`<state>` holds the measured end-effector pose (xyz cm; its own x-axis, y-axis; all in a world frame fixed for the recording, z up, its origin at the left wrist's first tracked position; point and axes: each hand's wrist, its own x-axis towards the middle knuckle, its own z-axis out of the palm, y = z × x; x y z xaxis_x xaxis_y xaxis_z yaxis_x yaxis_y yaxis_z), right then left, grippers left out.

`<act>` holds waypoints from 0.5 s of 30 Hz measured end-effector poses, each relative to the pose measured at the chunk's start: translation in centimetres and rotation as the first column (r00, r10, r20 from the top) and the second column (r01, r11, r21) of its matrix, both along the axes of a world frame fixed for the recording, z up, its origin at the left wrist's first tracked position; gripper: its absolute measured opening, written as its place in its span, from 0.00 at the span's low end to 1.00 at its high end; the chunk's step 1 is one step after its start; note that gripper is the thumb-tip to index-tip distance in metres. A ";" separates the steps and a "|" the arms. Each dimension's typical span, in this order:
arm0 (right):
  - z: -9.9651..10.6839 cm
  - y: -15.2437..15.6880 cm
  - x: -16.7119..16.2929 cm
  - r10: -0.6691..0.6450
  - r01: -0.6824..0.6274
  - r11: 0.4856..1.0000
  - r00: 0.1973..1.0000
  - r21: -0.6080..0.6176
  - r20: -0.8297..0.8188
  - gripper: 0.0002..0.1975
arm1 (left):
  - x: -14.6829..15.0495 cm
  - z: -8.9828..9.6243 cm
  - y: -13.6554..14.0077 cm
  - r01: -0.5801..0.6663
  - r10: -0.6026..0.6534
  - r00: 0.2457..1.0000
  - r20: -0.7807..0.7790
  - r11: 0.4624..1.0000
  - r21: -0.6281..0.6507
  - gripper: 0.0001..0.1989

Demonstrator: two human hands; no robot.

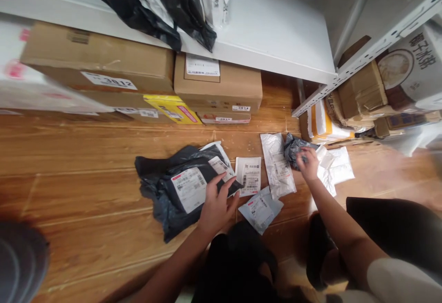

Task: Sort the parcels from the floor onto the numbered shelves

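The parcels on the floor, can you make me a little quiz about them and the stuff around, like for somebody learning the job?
1. Which hand is at the crumpled dark parcel?
2. True or false: the yellow packet is lower down than the white shelf.
3. Fill in the missing word: the big black parcel near the left hand has a white ____ stuck on it.

Key:
1. The right hand.
2. True.
3. Label.
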<state>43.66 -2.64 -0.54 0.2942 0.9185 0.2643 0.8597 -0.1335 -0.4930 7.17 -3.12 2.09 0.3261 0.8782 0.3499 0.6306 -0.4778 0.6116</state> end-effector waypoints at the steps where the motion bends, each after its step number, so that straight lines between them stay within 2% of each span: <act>1: -0.4 -0.2 -0.5 0.001 0.003 0.996 0.999 -0.090 0.049 0.25 | 0.1 -0.1 0.0 -0.005 0.005 1.000 0.005 1.000 -0.018 0.18; 3: -1.7 -0.4 -1.3 -0.087 0.117 0.957 0.989 -0.265 0.123 0.40 | 0.3 -0.2 0.2 -0.024 0.025 0.999 0.021 0.998 -0.054 0.18; 4: -2.3 -0.4 -1.5 -0.146 0.179 0.930 0.981 -0.320 0.125 0.40 | 0.3 -0.3 0.2 -0.032 0.035 0.999 0.028 0.996 -0.078 0.18; 5: -2.8 -0.3 -1.4 -0.209 0.225 0.913 0.974 -0.340 0.084 0.35 | 0.3 -0.3 0.2 -0.037 0.040 0.999 0.033 0.994 -0.107 0.18; 7: -2.9 0.2 -0.8 -0.329 0.293 0.907 0.942 -0.301 -0.074 0.22 | -0.2 -0.5 0.0 -0.039 0.047 0.998 0.040 0.985 -0.168 0.18; 9: -1.9 0.7 0.0 -0.421 0.371 0.898 0.881 -0.235 -0.215 0.18 | -0.8 -0.8 -0.4 -0.045 0.057 0.997 0.048 0.974 -0.224 0.19; 11: -0.1 1.1 0.3 -0.466 0.424 0.883 0.843 -0.201 -0.269 0.25 | -1.4 -1.0 -0.9 -0.047 0.074 0.994 0.080 0.953 -0.299 0.20; 13: 1.9 1.5 -0.5 -0.451 0.421 0.891 0.784 -0.169 -0.426 0.29 | -1.5 -1.0 -0.9 -0.012 0.093 0.981 0.170 0.905 -0.424 0.22; 14: 2.8 1.6 -1.3 -0.419 0.406 0.900 0.711 -0.155 -0.564 0.29 | -1.2 -0.9 -0.8 0.023 0.120 0.962 0.247 0.861 -0.507 0.25; 15: 3.5 1.7 -2.3 -0.373 0.384 0.910 0.599 -0.155 -0.709 0.28 | -0.7 -0.8 -0.5 0.071 0.172 0.925 0.339 0.799 -0.597 0.27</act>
